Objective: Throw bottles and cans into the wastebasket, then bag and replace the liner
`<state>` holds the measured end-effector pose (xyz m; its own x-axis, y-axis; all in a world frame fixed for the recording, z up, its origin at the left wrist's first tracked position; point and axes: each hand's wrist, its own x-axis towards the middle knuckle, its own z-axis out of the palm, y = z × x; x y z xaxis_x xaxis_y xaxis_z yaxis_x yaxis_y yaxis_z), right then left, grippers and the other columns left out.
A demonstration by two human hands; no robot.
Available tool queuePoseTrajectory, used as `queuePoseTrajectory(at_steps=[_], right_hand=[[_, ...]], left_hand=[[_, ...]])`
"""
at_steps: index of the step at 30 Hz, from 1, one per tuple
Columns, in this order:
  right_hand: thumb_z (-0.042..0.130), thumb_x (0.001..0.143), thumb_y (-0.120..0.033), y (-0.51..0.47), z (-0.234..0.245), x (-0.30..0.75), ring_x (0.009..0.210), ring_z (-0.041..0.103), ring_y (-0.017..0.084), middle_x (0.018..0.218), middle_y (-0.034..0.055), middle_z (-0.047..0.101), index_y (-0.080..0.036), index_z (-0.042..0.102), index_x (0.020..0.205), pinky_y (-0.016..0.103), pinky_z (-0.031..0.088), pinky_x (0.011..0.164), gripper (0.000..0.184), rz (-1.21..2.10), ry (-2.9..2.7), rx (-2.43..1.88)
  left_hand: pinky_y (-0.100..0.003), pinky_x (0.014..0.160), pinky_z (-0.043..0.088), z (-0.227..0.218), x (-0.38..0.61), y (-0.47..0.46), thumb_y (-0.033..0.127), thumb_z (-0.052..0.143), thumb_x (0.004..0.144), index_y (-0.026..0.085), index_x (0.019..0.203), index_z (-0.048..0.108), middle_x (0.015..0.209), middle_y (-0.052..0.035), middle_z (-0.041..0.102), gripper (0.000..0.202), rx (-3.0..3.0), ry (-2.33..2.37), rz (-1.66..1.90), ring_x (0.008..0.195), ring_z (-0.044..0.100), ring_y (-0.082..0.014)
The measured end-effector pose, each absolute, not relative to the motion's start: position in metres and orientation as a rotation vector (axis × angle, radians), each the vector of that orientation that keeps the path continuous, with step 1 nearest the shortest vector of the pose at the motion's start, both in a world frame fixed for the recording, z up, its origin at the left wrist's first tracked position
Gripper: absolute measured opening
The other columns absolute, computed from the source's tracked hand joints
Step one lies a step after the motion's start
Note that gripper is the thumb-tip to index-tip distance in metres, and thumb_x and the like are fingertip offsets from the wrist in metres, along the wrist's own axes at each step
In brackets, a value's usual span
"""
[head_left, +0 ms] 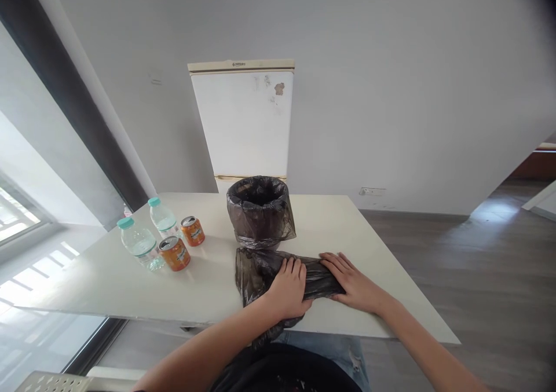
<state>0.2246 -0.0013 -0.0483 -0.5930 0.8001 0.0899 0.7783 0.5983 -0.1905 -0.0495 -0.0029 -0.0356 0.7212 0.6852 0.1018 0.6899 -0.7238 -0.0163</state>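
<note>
Off-white tabletop (208,293) bears a bin (256,224) already lined, while just nearer a loose black bag (252,269) lies apparently only part-flattened beneath left hand (289,286) and right hand (355,283), any clamping indeterminable.

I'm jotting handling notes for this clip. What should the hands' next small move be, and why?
Probably the left hand should draw the loose dark bag's trailing part up onto the table while the right hand steadies its other end: the film lies bunched and wrinkled under both hands, and some of it reaches past the table's near edge.
</note>
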Motion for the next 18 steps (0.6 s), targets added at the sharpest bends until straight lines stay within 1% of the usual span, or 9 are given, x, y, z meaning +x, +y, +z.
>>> queuePoseTrajectory(at_steps=[3,6,8,10,12,13,15,16,18], right_hand=[[0.046,0.1,-0.071,0.0,-0.054,0.228,0.16,0.025,0.036,0.175,0.0075,0.024,-0.033,0.02,0.169,0.061,0.015,0.132,0.084,0.24,-2.672,-1.331],[0.04,0.104,-0.067,0.001,-0.055,0.23,0.162,0.02,0.033,0.177,0.0012,0.019,-0.039,0.015,0.169,0.06,0.013,0.133,0.075,0.292,-2.687,-1.353],[0.033,0.107,-0.062,0.001,-0.054,0.231,0.162,0.018,0.031,0.177,-0.0021,0.015,-0.043,0.012,0.169,0.059,0.012,0.133,0.068,0.324,-2.692,-1.357],[0.029,0.109,-0.059,0.0,-0.054,0.232,0.162,0.017,0.029,0.176,-0.0044,0.013,-0.045,0.008,0.168,0.059,0.011,0.133,0.064,0.344,-2.691,-1.367],[0.028,0.11,-0.058,-0.002,-0.053,0.233,0.162,0.016,0.028,0.176,-0.0046,0.012,-0.045,0.001,0.168,0.058,0.01,0.133,0.065,0.359,-2.679,-1.392],[0.028,0.11,-0.058,-0.003,-0.053,0.233,0.162,0.016,0.027,0.176,-0.0038,0.012,-0.044,-0.003,0.168,0.057,0.01,0.133,0.068,0.368,-2.67,-1.404],[0.03,0.109,-0.059,-0.004,-0.053,0.233,0.162,0.016,0.027,0.176,-0.0013,0.012,-0.04,-0.011,0.167,0.056,0.009,0.134,0.073,0.389,-2.649,-1.419],[0.03,0.109,-0.059,-0.004,-0.053,0.233,0.162,0.016,0.027,0.176,-0.0007,0.012,-0.039,-0.013,0.167,0.056,0.009,0.134,0.074,0.397,-2.646,-1.421],[0.03,0.11,-0.058,-0.004,-0.053,0.233,0.162,0.015,0.027,0.176,-0.0009,0.012,-0.04,-0.009,0.168,0.057,0.008,0.133,0.072,0.399,-2.657,-1.414]], left_hand=[[-0.053,0.118,0.034,-0.038,-0.068,-0.005,0.056,0.05,0.096,0.0,0.154,0.044,0.146,-0.026,0.054,0.08,-2.835,-1.169,-0.159,0.131,0.049,-0.0402],[-0.053,0.11,0.041,-0.039,-0.087,-0.005,0.055,0.05,0.097,0.004,0.149,0.052,0.135,-0.0244,0.059,0.073,-2.775,-1.224,-0.152,0.123,0.052,-0.0391],[-0.056,0.112,0.038,-0.04,-0.1,-0.004,0.057,0.047,0.1,0.006,0.147,0.054,0.136,-0.0243,0.059,0.07,-2.735,-1.237,-0.161,0.126,0.051,-0.0401],[-0.062,0.118,0.03,-0.04,-0.11,-0.003,0.061,0.044,0.101,0.006,0.145,0.056,0.142,-0.0255,0.056,0.071,-2.708,-1.214,-0.18,0.137,0.045,-0.0428],[-0.063,0.122,0.024,-0.041,-0.117,-0.003,0.062,0.043,0.102,0.005,0.142,0.057,0.148,-0.0261,0.052,0.071,-2.695,-1.194,-0.195,0.145,0.037,-0.044],[-0.061,0.122,0.026,-0.041,-0.118,-0.004,0.061,0.045,0.102,0.005,0.14,0.058,0.149,-0.0257,0.051,0.069,-2.693,-1.196,-0.201,0.146,0.037,-0.0435],[-0.053,0.117,0.035,-0.04,-0.119,-0.007,0.055,0.051,0.102,0.007,0.134,0.061,0.147,-0.0234,0.053,0.059,-2.696,-1.212,-0.211,0.139,0.046,-0.04],[-0.05,0.113,0.04,-0.039,-0.118,-0.009,0.051,0.054,0.101,0.009,0.131,0.062,0.145,-0.0219,0.054,0.052,-2.698,-1.22,-0.213,0.133,0.05,-0.0377],[-0.046,0.104,0.046,-0.038,-0.117,-0.011,0.043,0.058,0.101,0.012,0.128,0.063,0.138,-0.0194,0.058,0.042,-2.701,-1.247,-0.211,0.122,0.056,-0.034]])
